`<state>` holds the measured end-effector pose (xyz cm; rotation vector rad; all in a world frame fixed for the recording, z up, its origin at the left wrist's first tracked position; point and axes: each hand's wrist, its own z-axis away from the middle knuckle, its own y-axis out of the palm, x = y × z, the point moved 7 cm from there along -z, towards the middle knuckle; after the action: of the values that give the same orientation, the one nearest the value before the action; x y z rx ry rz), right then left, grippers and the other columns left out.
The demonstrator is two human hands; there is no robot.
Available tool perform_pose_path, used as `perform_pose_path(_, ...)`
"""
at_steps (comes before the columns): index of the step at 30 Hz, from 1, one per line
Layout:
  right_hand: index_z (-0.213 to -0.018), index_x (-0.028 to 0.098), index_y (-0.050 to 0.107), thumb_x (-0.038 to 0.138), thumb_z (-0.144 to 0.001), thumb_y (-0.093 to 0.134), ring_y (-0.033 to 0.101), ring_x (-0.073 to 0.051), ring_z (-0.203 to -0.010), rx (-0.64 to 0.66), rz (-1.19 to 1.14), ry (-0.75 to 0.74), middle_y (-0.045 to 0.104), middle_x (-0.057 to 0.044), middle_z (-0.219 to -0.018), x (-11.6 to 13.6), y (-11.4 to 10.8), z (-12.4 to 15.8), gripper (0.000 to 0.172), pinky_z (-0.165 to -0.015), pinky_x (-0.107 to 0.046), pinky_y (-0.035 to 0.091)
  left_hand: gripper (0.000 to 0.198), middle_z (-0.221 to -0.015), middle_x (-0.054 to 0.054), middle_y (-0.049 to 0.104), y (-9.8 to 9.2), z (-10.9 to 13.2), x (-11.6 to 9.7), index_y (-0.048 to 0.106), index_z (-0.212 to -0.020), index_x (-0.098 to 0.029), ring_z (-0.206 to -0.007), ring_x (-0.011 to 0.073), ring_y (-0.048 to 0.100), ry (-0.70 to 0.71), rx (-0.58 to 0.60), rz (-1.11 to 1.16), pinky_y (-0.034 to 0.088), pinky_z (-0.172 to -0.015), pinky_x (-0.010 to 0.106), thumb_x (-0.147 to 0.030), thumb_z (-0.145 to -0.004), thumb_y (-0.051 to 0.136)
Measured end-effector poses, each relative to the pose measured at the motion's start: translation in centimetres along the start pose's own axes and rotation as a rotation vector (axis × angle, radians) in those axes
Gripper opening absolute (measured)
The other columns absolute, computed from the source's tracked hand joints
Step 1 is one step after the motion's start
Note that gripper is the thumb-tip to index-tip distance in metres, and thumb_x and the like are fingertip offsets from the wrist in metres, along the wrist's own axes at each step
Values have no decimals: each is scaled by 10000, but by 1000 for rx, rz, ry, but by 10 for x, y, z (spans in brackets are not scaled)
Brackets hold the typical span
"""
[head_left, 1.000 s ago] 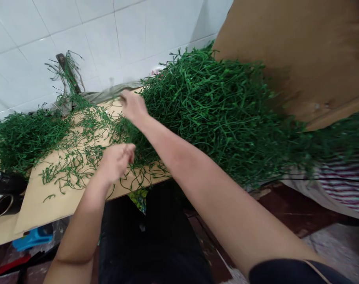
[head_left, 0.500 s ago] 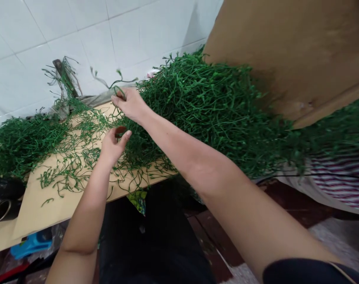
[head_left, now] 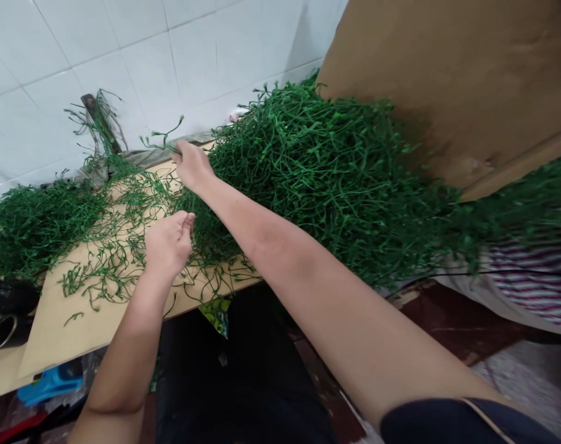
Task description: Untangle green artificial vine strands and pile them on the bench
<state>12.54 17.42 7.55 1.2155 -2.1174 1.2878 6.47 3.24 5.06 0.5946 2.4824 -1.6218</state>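
My right hand (head_left: pixel 193 165) is closed round the lower end of a thin green branched plastic stem (head_left: pixel 163 137), which sticks out up and to the left in front of the wall. Below it, my left hand (head_left: pixel 168 242) is closed with thumb and fingers pressed together; whatever they may pinch is hidden. Right beside both hands rises a big heap of green plastic stems (head_left: pixel 308 154). Loose stems (head_left: pixel 100 271) lie scattered over the wooden board (head_left: pixel 72 333) to the left of my left hand.
A smaller heap of stems (head_left: pixel 35 225) covers the board's far left. Stems also hang on an upright bar (head_left: pixel 93 110) by the tiled wall (head_left: pixel 192 55). A large cardboard sheet (head_left: pixel 447 80) stands at right. A dark cup (head_left: pixel 5 333) sits by the left edge.
My left hand has gone from open, thumb apart, to closed. My right hand has moved slightly down and left, and the stem in it has turned.
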Motion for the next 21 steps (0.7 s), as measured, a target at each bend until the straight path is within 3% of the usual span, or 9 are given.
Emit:
perform_pose_path(3, -744, 185, 414, 215, -877, 389, 500, -151, -743, -9, -13, -39, 509, -34, -706, 3, -1, -13, 138, -712, -280, 355, 376, -504, -1, 449, -17, 13, -8, 421, -567, -191, -501, 124, 417, 16, -66, 85, 282, -531, 260, -364, -877, 298)
perform_pose_path(7, -729, 169, 423, 136, -863, 395, 492, -154, -735, -113, -2, 196, 420, -8, -660, -36, -27, -27, 141, -730, -310, 364, 415, -510, 3, 458, -34, 33, -30, 399, -533, -187, -529, 118, 440, 200, -36, 168, 324, -557, 249, -381, -883, 290)
perform_pose_path(9, -700, 169, 413, 152, -865, 402, 465, -130, -696, -131, -57, 184, 374, 13, -635, -43, -40, -28, 166, -729, -304, 367, 424, -521, 6, 477, -32, 31, -16, 421, -534, -187, -545, 121, 461, 149, -3, 138, 339, -566, 247, -388, -886, 296)
perform_pose_path(11, -673, 175, 391, 175, -860, 424, 412, -98, -630, -74, -132, 123, 334, 32, -608, -37, -43, -25, 190, -700, -285, 368, 382, -620, 29, 559, -22, 21, 15, 512, -602, -185, -625, 144, 518, 19, 24, 69, 372, -608, 260, -374, -879, 328)
perform_pose_path(13, -650, 182, 362, 190, -853, 446, 356, -76, -585, -11, -190, 68, 295, 44, -586, -22, -43, -20, 221, -665, -264, 359, 291, -816, 74, 629, -4, 8, 43, 609, -774, -171, -749, 183, 566, -58, 106, 13, 414, -706, 302, -362, -848, 402)
perform_pose_path(15, -638, 187, 338, 193, -853, 453, 319, -64, -565, 20, -231, 28, 257, 50, -576, -6, -41, -15, 243, -639, -249, 342, 343, -1031, 128, 611, 8, -2, 63, 607, -1014, -146, -859, 220, 575, -121, 117, 17, 433, -765, 345, -386, -811, 470)
perform_pose_path(18, -633, 190, 319, 196, -855, 458, 277, -57, -555, 60, -254, -2, 222, 51, -576, 11, -34, -8, 262, -613, -242, 314, 541, -1216, 181, 517, 10, -14, 69, 499, -1207, -113, -966, 242, 556, -175, -8, 178, 455, -768, 358, -426, -767, 538)
perform_pose_path(21, -623, 190, 309, 201, -848, 477, 258, -65, -570, 122, -221, -37, 230, 48, -584, 22, -23, 0, 281, -610, -253, 298, 541, -1153, 162, 561, 12, -26, 64, 495, -1172, -120, -874, 191, 582, -237, -100, 512, 472, -703, 311, -457, -754, 559)
